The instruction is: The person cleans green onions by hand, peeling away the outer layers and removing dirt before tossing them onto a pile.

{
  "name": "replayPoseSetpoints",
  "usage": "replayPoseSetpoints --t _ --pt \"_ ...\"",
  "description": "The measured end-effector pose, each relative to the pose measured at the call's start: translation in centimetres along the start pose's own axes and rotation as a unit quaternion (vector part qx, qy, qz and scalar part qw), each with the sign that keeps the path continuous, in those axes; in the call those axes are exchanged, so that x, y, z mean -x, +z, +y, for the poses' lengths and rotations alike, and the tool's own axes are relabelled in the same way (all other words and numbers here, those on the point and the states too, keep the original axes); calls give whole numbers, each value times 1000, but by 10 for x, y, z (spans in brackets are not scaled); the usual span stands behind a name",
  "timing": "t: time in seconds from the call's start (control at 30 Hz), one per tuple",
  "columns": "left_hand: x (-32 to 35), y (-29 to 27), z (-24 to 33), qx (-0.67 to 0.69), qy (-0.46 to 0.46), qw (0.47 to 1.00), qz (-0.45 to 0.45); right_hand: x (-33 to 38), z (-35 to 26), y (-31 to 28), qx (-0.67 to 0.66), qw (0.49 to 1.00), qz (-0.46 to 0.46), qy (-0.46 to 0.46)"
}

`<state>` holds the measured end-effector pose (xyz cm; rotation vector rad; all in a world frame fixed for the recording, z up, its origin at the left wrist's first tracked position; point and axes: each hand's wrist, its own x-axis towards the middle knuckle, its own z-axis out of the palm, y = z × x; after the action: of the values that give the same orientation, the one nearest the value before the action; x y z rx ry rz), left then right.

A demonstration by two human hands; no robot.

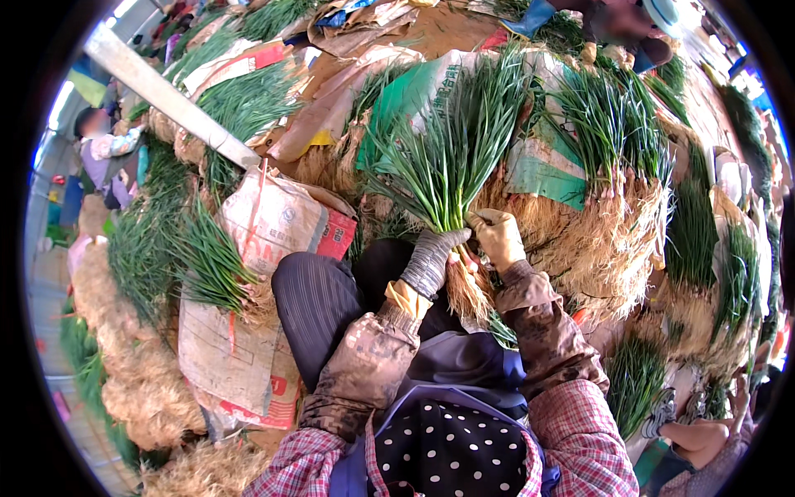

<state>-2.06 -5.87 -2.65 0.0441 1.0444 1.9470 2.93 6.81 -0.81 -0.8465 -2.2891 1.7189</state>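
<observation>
My left hand [432, 258], in a grey knit glove, grips a bundle of green onions [451, 157] just above its roots. My right hand [497, 238], in a tan glove, holds the same bundle at the base of the green leaves, close beside the left hand. The long green leaves fan upward and away from me. The bundle's pale, stringy roots [469, 291] hang down between my forearms, over my lap. Both sleeves are mud-stained.
Piles of rooted green onions [613, 199] lie all around, with printed sacks [269, 219] at the left and a grey post [166, 95] at the upper left. Another person [99, 145] sits far left; someone's bare foot [700, 439] shows at the lower right.
</observation>
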Motion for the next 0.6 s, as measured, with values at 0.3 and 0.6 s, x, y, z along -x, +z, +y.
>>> replayPoseSetpoints --t 0.3,0.6 --pt "0 6 4 42 40 998 -25 -28 25 14 -448 860 -42 239" --pt "2 9 5 -40 48 995 78 -29 14 36 -176 960 190 105"
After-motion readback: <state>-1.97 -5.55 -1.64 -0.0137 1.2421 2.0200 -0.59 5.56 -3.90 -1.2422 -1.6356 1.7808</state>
